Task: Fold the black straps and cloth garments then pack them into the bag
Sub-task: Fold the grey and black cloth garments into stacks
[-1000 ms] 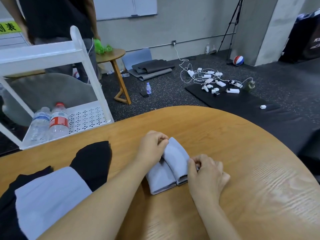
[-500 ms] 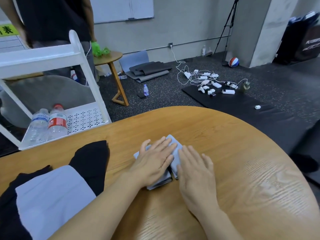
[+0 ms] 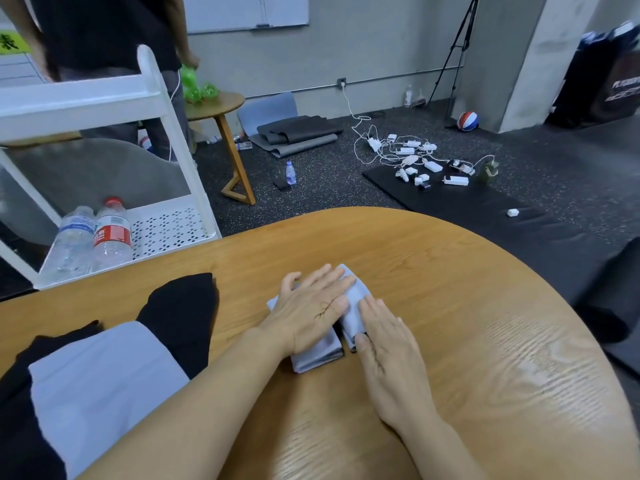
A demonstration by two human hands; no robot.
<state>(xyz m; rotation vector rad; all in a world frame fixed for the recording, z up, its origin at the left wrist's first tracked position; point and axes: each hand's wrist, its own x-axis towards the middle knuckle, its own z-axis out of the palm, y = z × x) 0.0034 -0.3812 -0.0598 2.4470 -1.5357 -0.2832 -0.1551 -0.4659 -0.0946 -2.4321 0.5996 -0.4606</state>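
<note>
The folded grey cloth (image 3: 353, 306) is being pressed flat on the wooden table (image 3: 485, 306). It is being covered by the left hand (image 3: 311, 310) and right hand (image 3: 388, 355), fingers straight.

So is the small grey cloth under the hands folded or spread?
Folded: the grey cloth shows stacked layers at its near edge, pressed flat by both hands.

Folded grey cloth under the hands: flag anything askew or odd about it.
Nothing stands out. The folded grey cloth lies flat on the wooden table, with the left hand and right hand pressing it with straight fingers. No tear or spill shows.
</note>
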